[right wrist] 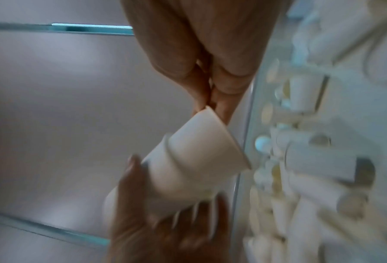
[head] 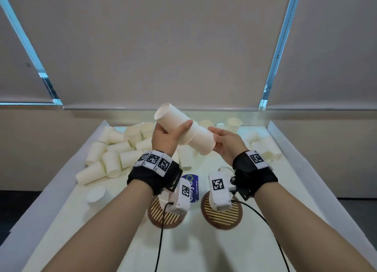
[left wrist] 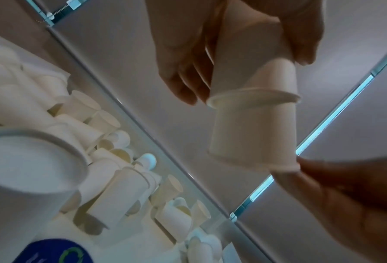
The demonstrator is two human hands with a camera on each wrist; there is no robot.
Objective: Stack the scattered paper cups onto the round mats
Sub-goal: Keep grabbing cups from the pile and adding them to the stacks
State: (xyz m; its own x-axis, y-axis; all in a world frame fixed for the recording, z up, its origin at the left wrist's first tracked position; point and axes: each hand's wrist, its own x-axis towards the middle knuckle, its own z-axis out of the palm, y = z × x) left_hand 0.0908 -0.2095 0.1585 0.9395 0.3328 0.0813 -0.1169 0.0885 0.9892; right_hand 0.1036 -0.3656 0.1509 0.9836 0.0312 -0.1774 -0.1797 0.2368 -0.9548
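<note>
My left hand (head: 173, 133) grips a white paper cup (head: 169, 118) held slanted above the table, its open mouth pointing up and left. My right hand (head: 216, 138) pinches a second paper cup (head: 204, 141) between thumb and fingers. The two cups overlap in the middle and form one tube; which end goes inside I cannot tell. The left wrist view shows the joined cups (left wrist: 251, 131) with a rim ringing the middle. Below my wrists lie two brown round mats (head: 163, 218) (head: 224, 216), partly hidden by the wrist cameras. Scattered cups (head: 122, 149) are heaped at the back left.
More loose cups (head: 263, 145) lie at the back right. One cup (head: 95, 194) stands upside down at the left. A blue label (head: 192, 182) lies between the mats. A cup rim (left wrist: 30, 160) sits close under my left wrist. Raised white walls (head: 285, 141) border the table.
</note>
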